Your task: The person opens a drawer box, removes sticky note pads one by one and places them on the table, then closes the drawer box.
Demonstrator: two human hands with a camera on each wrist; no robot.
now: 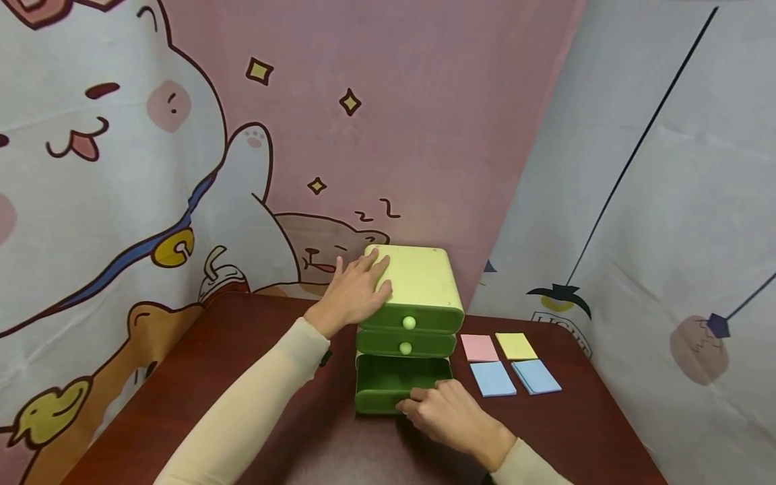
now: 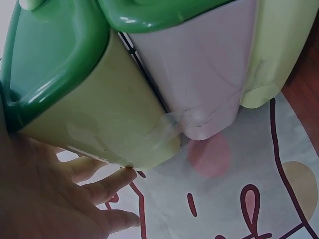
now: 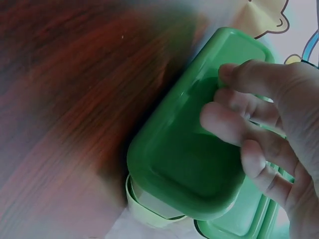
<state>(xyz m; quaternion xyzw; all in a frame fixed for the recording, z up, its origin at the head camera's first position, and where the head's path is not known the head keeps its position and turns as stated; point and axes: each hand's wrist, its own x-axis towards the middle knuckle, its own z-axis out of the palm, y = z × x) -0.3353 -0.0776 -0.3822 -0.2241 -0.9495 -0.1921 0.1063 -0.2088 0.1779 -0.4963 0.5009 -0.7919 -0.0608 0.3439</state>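
A small desktop drawer unit (image 1: pixel 418 276) with a pale yellow top and green drawer fronts stands on the table. Its bottom drawer (image 1: pixel 378 402) is pulled out, and the part of its inside that shows holds nothing; the upper two drawers are closed, each with a round light green knob. My left hand (image 1: pixel 354 296) rests with spread fingers on the left of the unit's top; its fingertips reach along the yellow casing (image 2: pixel 114 114) in the left wrist view. With curled fingers, my right hand (image 1: pixel 451 414) pinches the bottom drawer's knob, mostly hidden behind thumb and fingers (image 3: pixel 222 119).
Right of the unit lie sticky note pads: a pink pad (image 1: pixel 479 348), a yellow pad (image 1: pixel 516 346) and two blue pads (image 1: pixel 493 379). Behind the dark red-brown table (image 1: pixel 242 350) hangs a cartoon-printed cloth (image 1: pixel 424 121), close to the unit's back.
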